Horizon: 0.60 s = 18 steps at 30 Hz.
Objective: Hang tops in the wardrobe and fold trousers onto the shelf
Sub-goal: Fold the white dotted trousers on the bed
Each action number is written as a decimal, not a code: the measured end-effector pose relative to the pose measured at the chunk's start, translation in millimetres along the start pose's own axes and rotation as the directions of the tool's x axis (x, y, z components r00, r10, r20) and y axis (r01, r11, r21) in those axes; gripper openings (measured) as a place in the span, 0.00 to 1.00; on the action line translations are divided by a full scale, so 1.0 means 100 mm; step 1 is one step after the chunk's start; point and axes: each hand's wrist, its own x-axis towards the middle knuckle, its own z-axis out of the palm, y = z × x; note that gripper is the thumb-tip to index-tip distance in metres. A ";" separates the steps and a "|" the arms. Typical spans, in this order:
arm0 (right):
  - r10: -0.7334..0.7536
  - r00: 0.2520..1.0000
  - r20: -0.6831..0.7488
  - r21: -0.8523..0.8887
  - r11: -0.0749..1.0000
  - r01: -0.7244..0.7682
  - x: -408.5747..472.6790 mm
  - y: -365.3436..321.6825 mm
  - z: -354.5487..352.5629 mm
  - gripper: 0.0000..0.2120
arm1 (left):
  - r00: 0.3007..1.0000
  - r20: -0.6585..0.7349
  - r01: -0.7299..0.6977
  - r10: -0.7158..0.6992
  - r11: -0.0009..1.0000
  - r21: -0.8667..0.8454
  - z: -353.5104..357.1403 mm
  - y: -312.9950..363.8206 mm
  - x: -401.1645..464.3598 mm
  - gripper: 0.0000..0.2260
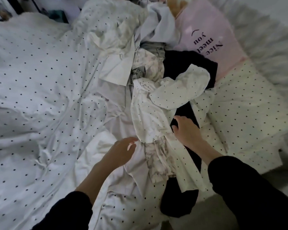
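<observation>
A heap of clothes lies on the bed. A white dotted top (166, 97) sprawls across a black garment (188, 67) that runs down to the bed's edge. Beside it lie a marbled white piece (158, 156), a plain white shirt (118, 70) and grey jeans (136, 73). My right hand (186, 130) rests with spread fingers on the black garment where the dotted top crosses it. My left hand (121, 150) hovers with relaxed fingers at the left edge of the dotted top, holding nothing.
The bed is covered by a white duvet with black dots (40, 97). A pink pillow with dark lettering (206, 37) lies at the head, with a dotted pillow (248, 113) below it. White fluffy fabric (264, 39) fills the far right.
</observation>
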 end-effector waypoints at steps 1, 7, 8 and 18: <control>-0.022 1.000 -0.007 -0.063 0.998 0.021 0.20 0.04 0.01 0.19 | 1.000 -0.018 0.011 -0.011 1.000 -0.008 -0.01 0.01 0.09 0.14; -0.224 0.963 -0.151 -0.248 0.951 0.183 1.53 0.09 -0.08 0.25 | 0.983 -0.169 0.058 -0.066 0.997 -0.050 -0.01 0.07 0.60 0.14; -0.256 0.957 -0.135 -0.287 0.935 0.209 1.73 0.09 -0.08 0.26 | 0.981 -0.175 0.077 -0.088 0.995 -0.065 0.02 0.07 0.67 0.14; -0.370 0.928 -0.041 -0.313 0.887 0.340 1.23 0.35 0.36 0.07 | 0.968 -0.186 0.145 -0.167 0.981 -0.128 0.32 0.34 1.02 0.14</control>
